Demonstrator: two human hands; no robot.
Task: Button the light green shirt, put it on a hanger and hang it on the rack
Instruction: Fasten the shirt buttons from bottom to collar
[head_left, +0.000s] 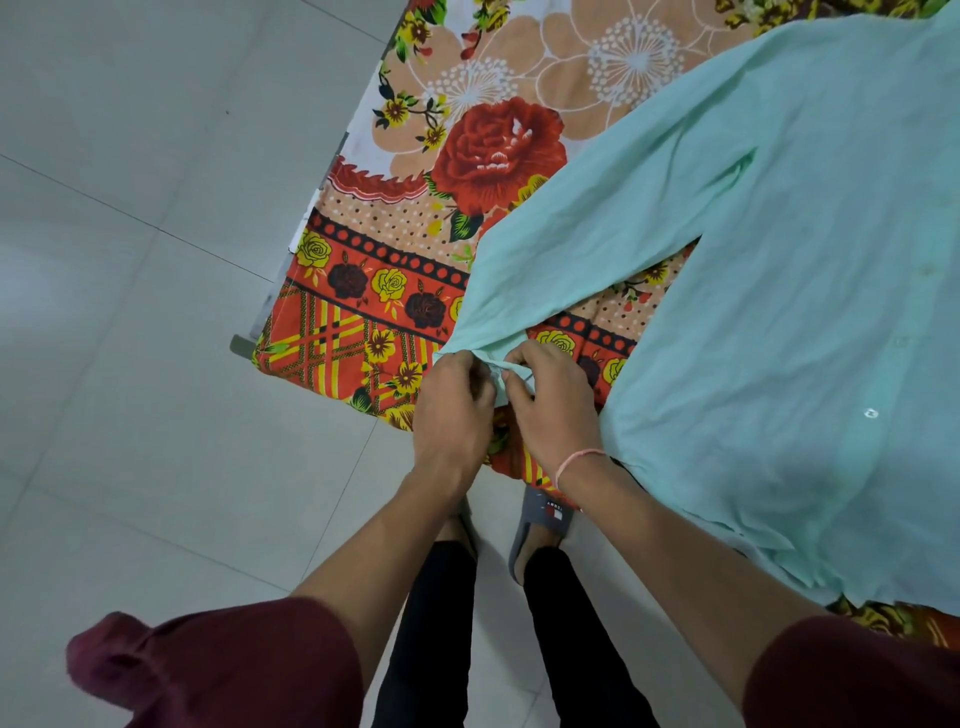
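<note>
Left hand (451, 410), right hand (551, 413) round cuff (506, 368)

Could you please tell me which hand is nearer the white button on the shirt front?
Right. The right hand pinches the cuff, left of the button; the left hand grips the cuff too, farther left.

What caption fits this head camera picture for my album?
Left hand and right hand pinch the cuff of the light green shirt on a flowered sheet.
</note>
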